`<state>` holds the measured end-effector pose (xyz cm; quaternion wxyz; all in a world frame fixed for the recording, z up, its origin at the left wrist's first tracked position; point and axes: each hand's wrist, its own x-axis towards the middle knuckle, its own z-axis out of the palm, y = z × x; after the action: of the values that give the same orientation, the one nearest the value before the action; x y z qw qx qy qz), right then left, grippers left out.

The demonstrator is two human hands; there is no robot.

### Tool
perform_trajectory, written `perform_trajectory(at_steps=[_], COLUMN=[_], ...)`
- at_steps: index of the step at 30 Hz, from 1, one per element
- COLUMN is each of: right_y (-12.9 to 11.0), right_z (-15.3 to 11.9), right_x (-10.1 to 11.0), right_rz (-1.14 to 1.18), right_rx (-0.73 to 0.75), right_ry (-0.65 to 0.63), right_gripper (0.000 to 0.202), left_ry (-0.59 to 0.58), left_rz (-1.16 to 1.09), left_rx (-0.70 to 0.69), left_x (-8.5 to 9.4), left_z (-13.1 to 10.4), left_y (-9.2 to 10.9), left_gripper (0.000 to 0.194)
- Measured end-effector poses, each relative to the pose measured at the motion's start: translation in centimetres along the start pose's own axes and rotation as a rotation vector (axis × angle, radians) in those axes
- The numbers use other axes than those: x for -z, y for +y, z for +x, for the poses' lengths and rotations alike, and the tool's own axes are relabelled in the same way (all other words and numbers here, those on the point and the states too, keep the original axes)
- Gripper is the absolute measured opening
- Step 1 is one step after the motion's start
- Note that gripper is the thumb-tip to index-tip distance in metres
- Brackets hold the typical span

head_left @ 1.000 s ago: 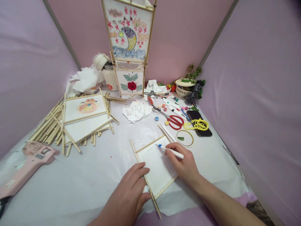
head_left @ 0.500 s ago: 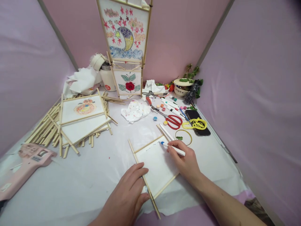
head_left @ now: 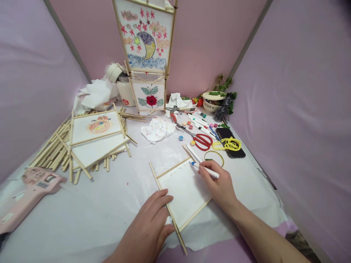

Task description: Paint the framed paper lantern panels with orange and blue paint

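Pink back wall (head_left: 214, 40) and lilac side walls (head_left: 304, 80) enclose a white-covered counter (head_left: 106, 212).

Framed white panel (head_left: 182, 191), one: flat at the near middle of the counter, set askew between the two hands, sticks along its sides. Surface bears a row of short dark dashes just below the upper stick.

Right hand (head_left: 219, 186): closed on a white marker (head_left: 211, 172) with a blue end, pinched between thumb and fingers. Marker tip at the right end of the dashes; contact with the surface not certain. Panel lies below and to the left of this hand.

Left hand (head_left: 155, 215): fingers loosely bent over the left stick, panel just to its right. Whether the thumb grips from beneath cannot be told.

Beyond the panel's upper right corner: a white pen (head_left: 193, 153), a thin ring (head_left: 220, 153), red-handled scissors (head_left: 203, 141).

Hidden or unclear: most of the right stick, behind the right hand; part of the ring, behind the same hand; a small white item under the left hand, not identifiable; standing lantern (head_left: 149, 64), top cut off; pink glue gun (head_left: 41, 184), cut off at the left edge.
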<state>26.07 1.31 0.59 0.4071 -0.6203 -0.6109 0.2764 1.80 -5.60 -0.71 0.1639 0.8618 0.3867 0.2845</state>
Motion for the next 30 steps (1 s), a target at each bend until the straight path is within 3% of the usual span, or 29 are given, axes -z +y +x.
perform_trajectory(at_steps=[30], right_y=[0.29], right_z=[-0.84], right_x=[-0.39], right_rz=[0.018], right_rx=[0.044], right_ry=[-0.055], right_gripper=[0.017], left_ry=[-0.033], left_rz=[-0.039], left_rx=[0.009], left_x=[-0.86], left_z=[-0.74], left_y=[-0.4], left_gripper=[0.006])
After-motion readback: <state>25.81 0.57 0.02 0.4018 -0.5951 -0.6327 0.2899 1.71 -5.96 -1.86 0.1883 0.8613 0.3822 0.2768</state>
